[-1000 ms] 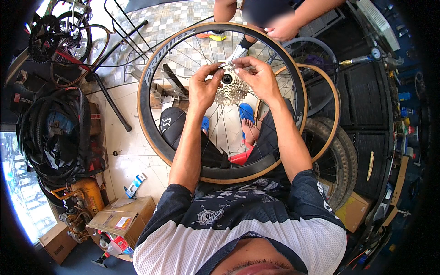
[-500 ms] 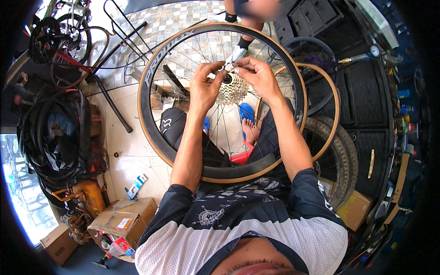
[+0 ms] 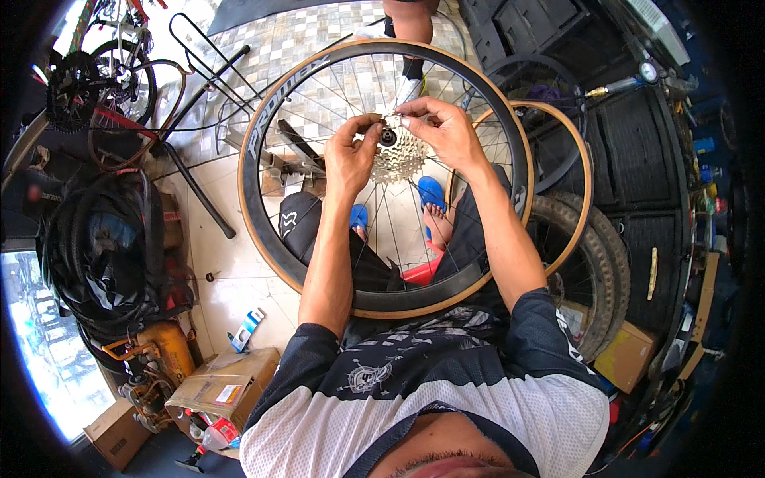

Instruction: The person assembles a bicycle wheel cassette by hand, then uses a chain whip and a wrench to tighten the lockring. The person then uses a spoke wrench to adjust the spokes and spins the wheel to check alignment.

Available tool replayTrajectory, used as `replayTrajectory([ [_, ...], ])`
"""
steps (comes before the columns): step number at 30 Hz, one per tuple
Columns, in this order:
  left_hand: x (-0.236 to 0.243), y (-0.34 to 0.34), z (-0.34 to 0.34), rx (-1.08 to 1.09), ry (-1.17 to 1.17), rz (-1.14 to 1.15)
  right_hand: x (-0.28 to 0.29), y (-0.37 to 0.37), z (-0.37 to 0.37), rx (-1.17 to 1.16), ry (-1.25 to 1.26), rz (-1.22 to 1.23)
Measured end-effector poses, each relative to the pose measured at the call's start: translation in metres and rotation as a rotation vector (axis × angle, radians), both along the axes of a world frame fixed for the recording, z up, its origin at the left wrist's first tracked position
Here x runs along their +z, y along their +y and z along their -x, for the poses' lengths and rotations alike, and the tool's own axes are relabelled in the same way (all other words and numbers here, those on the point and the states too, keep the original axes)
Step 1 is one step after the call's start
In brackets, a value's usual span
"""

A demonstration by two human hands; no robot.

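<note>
A bicycle wheel with a dark rim (image 3: 518,151) and tan-edged tyre rests across my lap, its hub side facing up. A silver cassette (image 3: 403,162) sits around the dark hub end (image 3: 388,137). Just beyond that hub end, a small silver sprocket (image 3: 394,121) is pinched between both hands and partly hidden by fingertips. My left hand (image 3: 352,157) is closed at its left side, thumb against forefinger. My right hand (image 3: 446,135) grips the right side with thumb and forefinger. Whether the sprocket touches the cassette I cannot tell.
Another person's leg (image 3: 411,48) stands beyond the wheel. More wheels and tyres (image 3: 610,271) lean at the right beside black drawers (image 3: 641,159). To the left are a black bag (image 3: 103,247), a cardboard box (image 3: 219,386), and a metal stand (image 3: 199,191).
The hands and small sprocket have moved slightly left and lower, nearer the hub end. The other person's leg has shifted left, and the whole view has turned a little.
</note>
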State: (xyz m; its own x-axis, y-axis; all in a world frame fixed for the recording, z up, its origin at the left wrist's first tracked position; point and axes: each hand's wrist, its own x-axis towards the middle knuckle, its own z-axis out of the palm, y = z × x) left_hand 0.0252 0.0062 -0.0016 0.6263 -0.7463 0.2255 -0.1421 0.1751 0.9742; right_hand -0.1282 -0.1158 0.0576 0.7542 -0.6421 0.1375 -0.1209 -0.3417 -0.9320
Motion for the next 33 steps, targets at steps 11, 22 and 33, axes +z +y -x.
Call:
replayTrajectory([
  [11,0.007,0.002,-0.002,0.047,-0.209,-0.121,-0.002,0.0,-0.005,-0.059,0.082,0.113],
  [22,0.003,0.006,-0.012,-0.023,-0.326,-0.245,-0.032,-0.006,-0.006,-0.001,0.116,0.092],
  [33,0.002,0.008,-0.019,-0.086,-0.322,-0.258,-0.033,-0.004,-0.004,0.017,0.161,0.086],
])
